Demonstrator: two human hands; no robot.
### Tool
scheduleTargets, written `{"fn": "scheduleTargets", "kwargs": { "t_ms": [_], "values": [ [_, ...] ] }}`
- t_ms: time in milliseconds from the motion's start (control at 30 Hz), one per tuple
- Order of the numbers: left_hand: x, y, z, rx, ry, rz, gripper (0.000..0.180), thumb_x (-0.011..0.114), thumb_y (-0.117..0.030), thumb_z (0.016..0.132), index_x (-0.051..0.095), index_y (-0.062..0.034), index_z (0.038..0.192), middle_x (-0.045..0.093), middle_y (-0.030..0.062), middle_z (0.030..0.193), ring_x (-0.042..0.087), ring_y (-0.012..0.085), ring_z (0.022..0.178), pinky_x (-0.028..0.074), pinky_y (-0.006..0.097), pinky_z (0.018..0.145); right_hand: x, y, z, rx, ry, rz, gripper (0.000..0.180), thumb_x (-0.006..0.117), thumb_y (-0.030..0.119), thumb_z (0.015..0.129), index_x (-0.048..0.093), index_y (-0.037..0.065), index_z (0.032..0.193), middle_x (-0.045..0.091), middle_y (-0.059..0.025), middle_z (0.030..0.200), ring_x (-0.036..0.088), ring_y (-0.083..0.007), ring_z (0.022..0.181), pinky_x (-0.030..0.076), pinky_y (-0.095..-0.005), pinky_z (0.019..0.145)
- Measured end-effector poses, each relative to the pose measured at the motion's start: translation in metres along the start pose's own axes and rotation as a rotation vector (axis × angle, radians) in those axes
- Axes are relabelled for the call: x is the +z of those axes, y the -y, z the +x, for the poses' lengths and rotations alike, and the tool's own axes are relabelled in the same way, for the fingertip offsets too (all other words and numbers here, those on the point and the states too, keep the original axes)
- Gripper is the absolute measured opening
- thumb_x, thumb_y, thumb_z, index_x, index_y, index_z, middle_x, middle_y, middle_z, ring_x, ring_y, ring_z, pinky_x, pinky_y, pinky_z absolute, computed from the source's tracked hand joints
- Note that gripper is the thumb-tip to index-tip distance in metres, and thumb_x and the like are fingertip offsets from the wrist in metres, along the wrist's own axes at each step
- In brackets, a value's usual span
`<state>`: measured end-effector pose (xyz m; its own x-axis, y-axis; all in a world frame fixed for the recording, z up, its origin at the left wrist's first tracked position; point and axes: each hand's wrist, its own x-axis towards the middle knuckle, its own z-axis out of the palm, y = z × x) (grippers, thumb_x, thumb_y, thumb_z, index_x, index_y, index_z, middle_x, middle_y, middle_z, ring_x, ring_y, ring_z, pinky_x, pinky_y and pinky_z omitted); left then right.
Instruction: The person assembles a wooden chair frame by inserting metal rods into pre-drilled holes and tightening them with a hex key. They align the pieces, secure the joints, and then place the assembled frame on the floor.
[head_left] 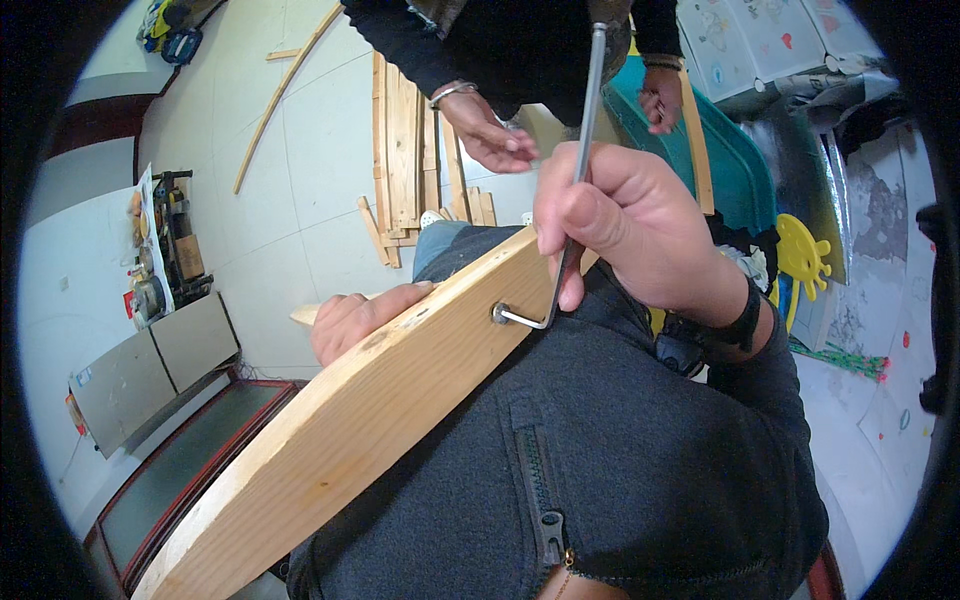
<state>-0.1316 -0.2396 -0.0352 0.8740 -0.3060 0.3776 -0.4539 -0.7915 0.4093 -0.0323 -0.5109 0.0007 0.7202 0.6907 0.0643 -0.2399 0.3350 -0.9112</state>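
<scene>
We see a long, pale wooden board (350, 420) with a rounded edge running from the lower left up to the middle of the view, lying across our lap over the dark zip jacket (620, 470). A metal bolt head (499, 313) sits in its face near the upper end, with the short leg of an L-shaped hex key (575, 180) seated in it. The board's far end stops just under our right hand, and open tiled floor (300, 150) lies to the left, while wooden slats (405, 160) and another person's hands (495, 135) crowd the space ahead. Our right hand (625, 225) is closed around the key's long shaft, thumb pressing it. Our left hand (350, 320) lies behind the board, fingers curled over its top edge.
</scene>
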Motion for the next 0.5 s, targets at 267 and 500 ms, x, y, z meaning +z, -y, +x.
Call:
{"fn": "scheduleTargets", "kwargs": {
  "t_ms": [267,500],
  "values": [
    [0.001,-0.001,-0.007,0.010,0.055,-0.046,0.041,0.063,-0.046,0.083,0.072,-0.0060,0.088,0.063,-0.0020,0.058,0.033,0.0061,0.036,0.027,0.025,0.040,0.005,0.002,0.012,0.157,-0.059,0.018,0.038,0.055,0.035,0.098,0.060,0.002,0.080,0.058,-0.0009,0.065,0.058,-0.0057,0.048,0.045,-0.0184,0.043],
    [-0.010,-0.013,0.006,0.100,-0.006,0.007,0.037,0.070,-0.044,0.079,0.071,-0.0083,0.090,0.064,-0.0029,0.060,0.036,0.0064,0.039,0.029,0.025,0.043,0.015,0.023,0.034,-0.315,0.125,-0.893,0.027,0.063,0.031,0.092,0.066,0.005,0.086,0.060,-0.0025,0.073,0.059,-0.0119,0.063,0.048,-0.0264,0.057]
  ]
}}
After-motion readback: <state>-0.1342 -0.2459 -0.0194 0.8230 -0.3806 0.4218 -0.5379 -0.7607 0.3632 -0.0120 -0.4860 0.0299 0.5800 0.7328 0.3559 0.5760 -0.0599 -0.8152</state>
